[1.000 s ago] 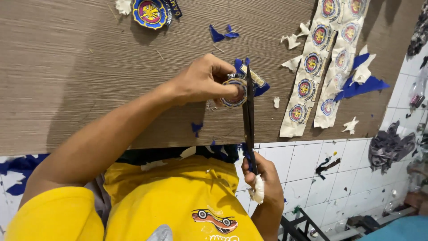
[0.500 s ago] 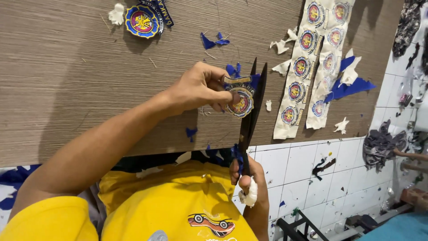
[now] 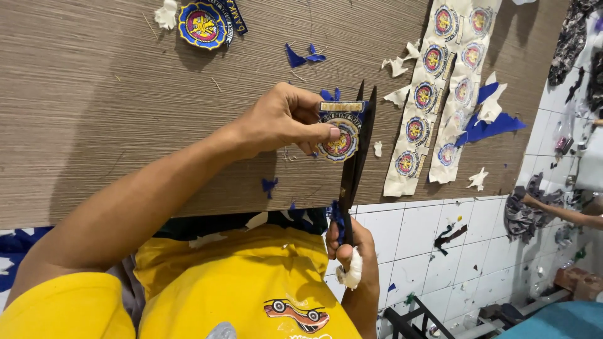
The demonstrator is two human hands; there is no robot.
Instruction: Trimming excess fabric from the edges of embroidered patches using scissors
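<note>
Left hand point(image 3: 286, 122) pinches round embroidered patch point(image 3: 339, 135) between thumb and fingers, above brown bench point(image 3: 94, 125). Right hand point(image 3: 352, 257), fingers closed through handles, holds black scissors point(image 3: 355, 150); blades slightly parted, touching patch's right edge. Strips of uncut patches point(image 3: 433, 94) lie just right. Finished patch point(image 3: 204, 24) at bench's far edge. Blue fabric scraps point(image 3: 304, 55) scattered.

badge point(image 3: 340, 133) left of scissors point(image 3: 353, 169), badge strips point(image 3: 433, 94) right
</note>
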